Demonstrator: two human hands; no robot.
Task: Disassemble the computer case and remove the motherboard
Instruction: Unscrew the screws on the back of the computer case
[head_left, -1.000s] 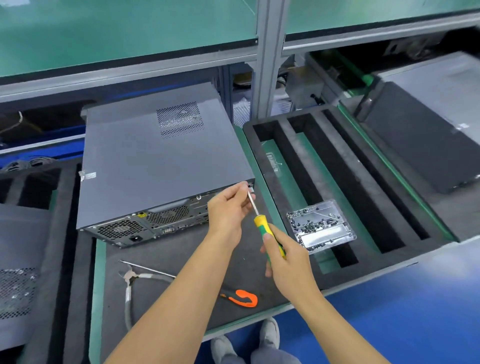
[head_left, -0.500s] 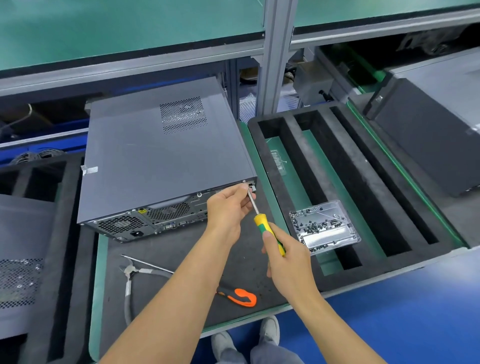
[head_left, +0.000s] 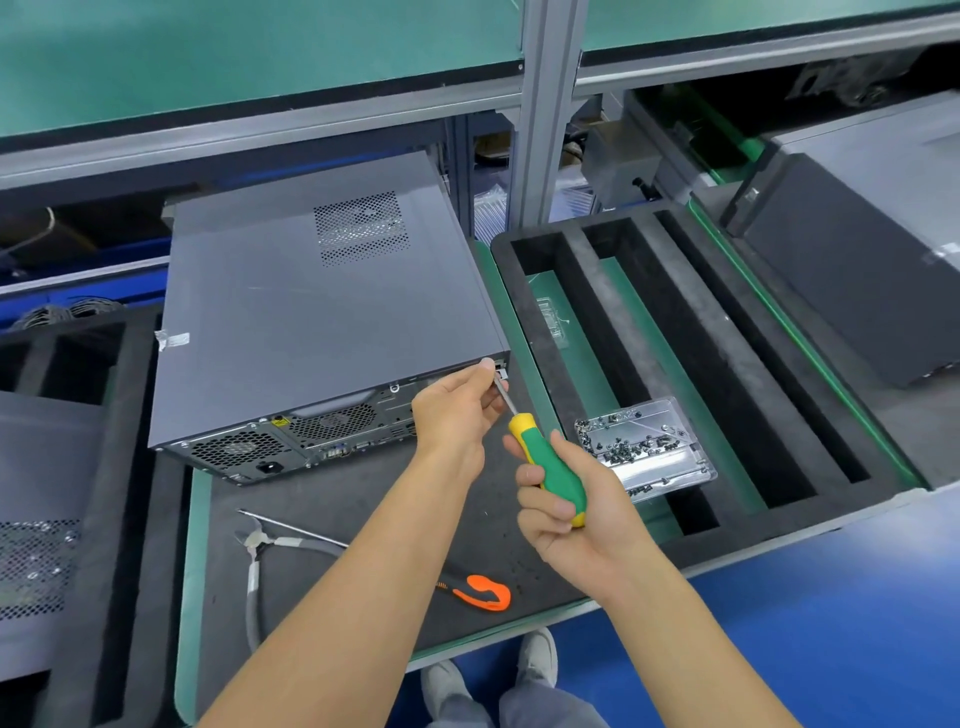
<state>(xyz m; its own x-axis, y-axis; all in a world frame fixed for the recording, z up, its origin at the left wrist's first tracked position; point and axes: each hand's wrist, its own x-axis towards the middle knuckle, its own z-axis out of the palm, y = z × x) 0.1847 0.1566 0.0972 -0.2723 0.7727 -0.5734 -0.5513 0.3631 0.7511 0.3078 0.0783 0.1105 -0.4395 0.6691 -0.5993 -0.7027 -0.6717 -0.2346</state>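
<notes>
computer case (head_left: 311, 322) lying flat, centre-left of frame, rear panel facing the camera | right hand (head_left: 571, 506) wrapping the green screwdriver (head_left: 550, 467), tip sitting at the case's lower-right rear corner | left hand (head_left: 457, 410) pinching the shaft by that edge | screw tray (head_left: 691, 457) just right | pliers (head_left: 280, 545) lying below on the dark mat (head_left: 363, 499)

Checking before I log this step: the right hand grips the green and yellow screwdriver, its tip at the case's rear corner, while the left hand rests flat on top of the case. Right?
Not quite. In the head view the left hand pinches the shaft near the tip, off the lid. The right hand does grip the screwdriver, tip at the computer case rear corner.
</notes>
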